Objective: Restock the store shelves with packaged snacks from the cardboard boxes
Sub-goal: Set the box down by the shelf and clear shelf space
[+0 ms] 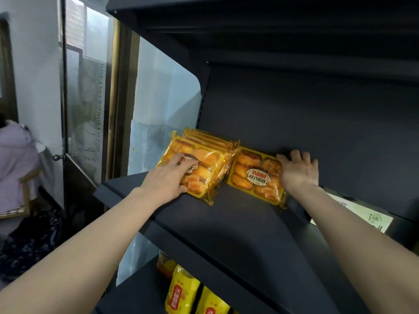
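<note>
A row of several yellow cake packs point(205, 155) leans upright at the back left of the dark shelf point(226, 223). My left hand point(169, 177) lies flat on the front pack of that row, fingers spread over its label. Just to the right, a single yellow cake pack point(254, 175) leans back towards the shelf's rear wall. My right hand point(299, 171) grips its right edge, fingers curled over the top corner. No cardboard box is in view.
A lower shelf holds yellow snack bags point(181, 291) and an orange pack point(165, 264). A white-and-green box point(362, 216) lies on the shelf at the right. Another person in a lilac top point(15, 164) stands at far left by a glass door point(86, 109).
</note>
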`<state>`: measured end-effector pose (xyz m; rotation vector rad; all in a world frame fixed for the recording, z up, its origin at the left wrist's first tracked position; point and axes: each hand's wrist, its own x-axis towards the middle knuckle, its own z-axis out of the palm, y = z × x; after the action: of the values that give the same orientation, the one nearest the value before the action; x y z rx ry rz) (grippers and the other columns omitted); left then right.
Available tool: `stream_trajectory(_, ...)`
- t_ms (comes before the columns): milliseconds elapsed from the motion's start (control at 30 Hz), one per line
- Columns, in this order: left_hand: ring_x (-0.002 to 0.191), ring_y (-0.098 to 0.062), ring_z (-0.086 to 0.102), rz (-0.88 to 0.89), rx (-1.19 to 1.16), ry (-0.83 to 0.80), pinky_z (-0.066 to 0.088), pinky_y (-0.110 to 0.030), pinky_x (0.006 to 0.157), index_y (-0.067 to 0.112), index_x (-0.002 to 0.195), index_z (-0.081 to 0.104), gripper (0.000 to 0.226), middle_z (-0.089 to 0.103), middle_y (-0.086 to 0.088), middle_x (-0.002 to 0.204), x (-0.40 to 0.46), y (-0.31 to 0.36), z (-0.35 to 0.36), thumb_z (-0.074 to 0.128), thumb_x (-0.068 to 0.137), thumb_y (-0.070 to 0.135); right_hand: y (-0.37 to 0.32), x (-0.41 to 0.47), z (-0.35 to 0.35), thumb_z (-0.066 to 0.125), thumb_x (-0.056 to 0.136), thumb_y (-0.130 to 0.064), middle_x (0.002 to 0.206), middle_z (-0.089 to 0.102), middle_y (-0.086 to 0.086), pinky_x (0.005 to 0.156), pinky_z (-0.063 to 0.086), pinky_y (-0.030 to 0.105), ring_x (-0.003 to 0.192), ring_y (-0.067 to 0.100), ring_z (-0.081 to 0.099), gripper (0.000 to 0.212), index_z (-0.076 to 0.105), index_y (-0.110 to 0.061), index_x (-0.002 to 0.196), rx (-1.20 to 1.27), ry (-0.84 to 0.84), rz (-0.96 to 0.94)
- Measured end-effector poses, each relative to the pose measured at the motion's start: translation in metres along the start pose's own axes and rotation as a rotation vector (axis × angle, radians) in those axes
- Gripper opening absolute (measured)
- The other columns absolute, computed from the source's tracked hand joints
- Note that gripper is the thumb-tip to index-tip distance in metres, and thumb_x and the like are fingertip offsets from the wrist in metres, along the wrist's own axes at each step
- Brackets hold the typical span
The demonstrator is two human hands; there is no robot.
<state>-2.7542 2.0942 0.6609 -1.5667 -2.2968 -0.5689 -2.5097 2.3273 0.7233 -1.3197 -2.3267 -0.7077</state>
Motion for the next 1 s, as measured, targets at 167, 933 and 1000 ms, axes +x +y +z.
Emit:
stream_trajectory(167, 0.131, -0.029, 0.048, 0.025, -0.030, 0.055, 0.051, -0.044, 0.097, 0.038, 0.153, 0.022, 0.076, 0.021, 0.002, 0.161, -0.018, -0.003, -0.010, 0.067, 0.092, 0.039, -0.017, -0.025, -0.021, 0.058, 0.094, -0.026, 0.142, 0.044, 0.013, 0.111, 0.035, 0.053, 0.133, 0.040, 0.039, 0.057, 0.042, -0.027, 0.149, -0.049, 0.094, -0.010)
stream_trajectory(933, 0.104, -0.038, 0.060, -0.031, -0.031, 0.228, 0.052, -0.049, 0.080, 0.015, 0.131, 0.059, 0.050, 0.060, -0.012, 0.124, -0.309, -0.124, -0.014, 0.074, 0.083, 0.019, -0.253, -0.334, -0.087, 0.060, 0.091, -0.026, 0.127, 0.057, 0.017, 0.093, 0.043, 0.050, 0.122, 0.040, 0.051, 0.037, 0.062, -0.015, 0.126, 0.309, 0.306, -0.382)
stream_trajectory(1000, 0.104, -0.037, 0.060, -0.076, -0.012, 0.163, 0.051, -0.047, 0.080, 0.015, 0.131, 0.059, 0.049, 0.060, -0.012, 0.123, -0.341, -0.133, 0.009, 0.073, 0.084, 0.020, -0.269, -0.366, -0.064, 0.061, 0.090, -0.026, 0.128, 0.057, 0.016, 0.092, 0.042, 0.048, 0.122, 0.038, 0.050, 0.038, 0.063, -0.017, 0.127, 0.341, 0.238, -0.396)
